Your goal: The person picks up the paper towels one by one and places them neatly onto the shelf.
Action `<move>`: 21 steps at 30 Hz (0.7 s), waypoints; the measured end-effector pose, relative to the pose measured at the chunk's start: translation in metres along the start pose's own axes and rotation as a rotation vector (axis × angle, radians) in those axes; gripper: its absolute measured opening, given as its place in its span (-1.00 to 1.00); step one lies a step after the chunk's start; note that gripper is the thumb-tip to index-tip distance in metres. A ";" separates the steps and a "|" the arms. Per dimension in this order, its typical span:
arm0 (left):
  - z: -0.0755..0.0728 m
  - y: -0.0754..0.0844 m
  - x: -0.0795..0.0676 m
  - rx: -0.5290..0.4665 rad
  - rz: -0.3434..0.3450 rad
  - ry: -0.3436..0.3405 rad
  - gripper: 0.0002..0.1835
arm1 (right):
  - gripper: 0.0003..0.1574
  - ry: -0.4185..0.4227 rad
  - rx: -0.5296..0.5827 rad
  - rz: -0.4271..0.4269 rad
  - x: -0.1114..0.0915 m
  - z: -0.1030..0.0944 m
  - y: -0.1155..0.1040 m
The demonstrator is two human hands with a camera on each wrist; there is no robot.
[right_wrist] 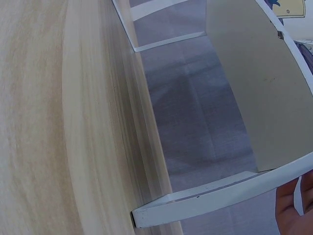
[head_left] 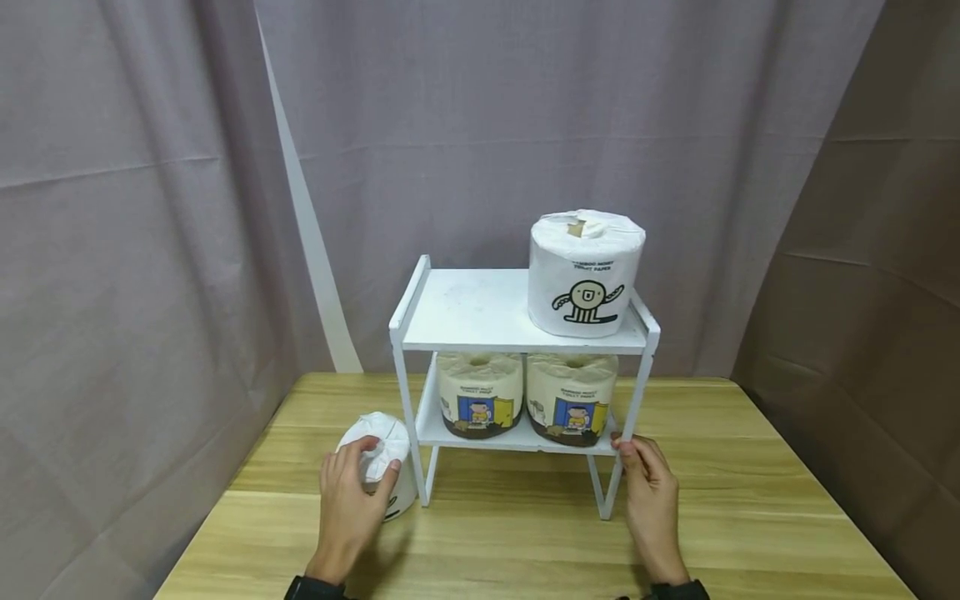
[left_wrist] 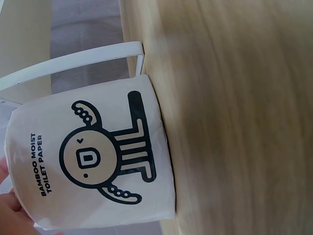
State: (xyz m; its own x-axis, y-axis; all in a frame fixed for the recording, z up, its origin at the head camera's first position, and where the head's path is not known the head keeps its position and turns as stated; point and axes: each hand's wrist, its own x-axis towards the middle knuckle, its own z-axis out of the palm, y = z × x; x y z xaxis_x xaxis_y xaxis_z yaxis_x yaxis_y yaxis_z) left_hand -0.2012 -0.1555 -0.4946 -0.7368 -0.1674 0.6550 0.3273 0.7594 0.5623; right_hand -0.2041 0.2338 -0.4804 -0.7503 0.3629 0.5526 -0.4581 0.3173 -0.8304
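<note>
A white-wrapped toilet paper roll (left_wrist: 88, 156) with a printed cartoon figure stands upright on the table, left of a white two-tier rack (head_left: 472, 308). My left hand (head_left: 351, 496) grips this roll from above at its near top edge, thumb and fingers set apart; in the left wrist view only some fingertips (left_wrist: 12, 205) show. At the rack's right side my right hand (head_left: 652, 492) holds the front leg near the lower shelf, thumb and fingers around it. The right wrist view shows part of that hand behind the leg (right_wrist: 205, 198).
Another white toilet paper roll (head_left: 587, 279) stands on the right of the top shelf. Two cream rolls with coloured pictures, a left one (head_left: 480, 400) and a right one (head_left: 572, 404), sit on the lower shelf. Grey curtains (head_left: 480, 125) hang behind the wooden table (head_left: 750, 500).
</note>
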 end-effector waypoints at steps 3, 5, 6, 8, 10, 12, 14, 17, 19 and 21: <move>0.000 -0.001 -0.001 -0.001 0.016 0.006 -0.47 | -0.75 0.003 -0.013 0.000 0.000 0.000 0.002; 0.000 -0.003 -0.002 0.000 0.031 0.011 -0.43 | -0.75 0.002 -0.023 -0.005 0.000 0.001 0.002; 0.000 -0.005 -0.002 0.003 0.041 0.013 -0.41 | -0.74 0.001 -0.025 -0.005 0.000 0.001 0.002; 0.000 -0.007 -0.003 0.011 0.060 0.013 -0.36 | -0.75 -0.003 -0.019 -0.002 0.000 0.000 0.002; -0.001 -0.010 -0.004 0.021 0.086 0.005 -0.33 | -0.75 -0.006 -0.009 0.001 0.000 0.000 0.001; -0.002 -0.013 -0.004 0.034 0.117 -0.005 -0.31 | -0.75 -0.008 -0.001 0.003 0.001 -0.001 -0.001; -0.003 -0.015 -0.003 0.043 0.151 -0.015 -0.31 | -0.75 -0.008 0.001 0.001 0.001 -0.001 -0.002; -0.005 -0.016 -0.003 0.065 0.192 -0.029 -0.31 | -0.76 -0.010 -0.003 0.002 0.002 -0.001 -0.004; -0.006 -0.017 -0.004 0.085 0.205 -0.045 -0.32 | -0.76 -0.009 -0.001 0.006 0.001 -0.001 -0.005; -0.007 -0.017 -0.005 0.106 0.212 -0.063 -0.33 | -0.75 -0.010 -0.005 -0.002 0.000 -0.001 -0.013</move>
State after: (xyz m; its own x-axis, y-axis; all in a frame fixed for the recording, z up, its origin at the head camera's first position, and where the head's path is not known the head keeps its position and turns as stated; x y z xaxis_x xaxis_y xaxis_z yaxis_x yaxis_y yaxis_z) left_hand -0.1992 -0.1719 -0.5038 -0.6950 0.0399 0.7179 0.4174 0.8354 0.3577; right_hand -0.1974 0.2308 -0.4696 -0.7543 0.3532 0.5535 -0.4571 0.3227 -0.8288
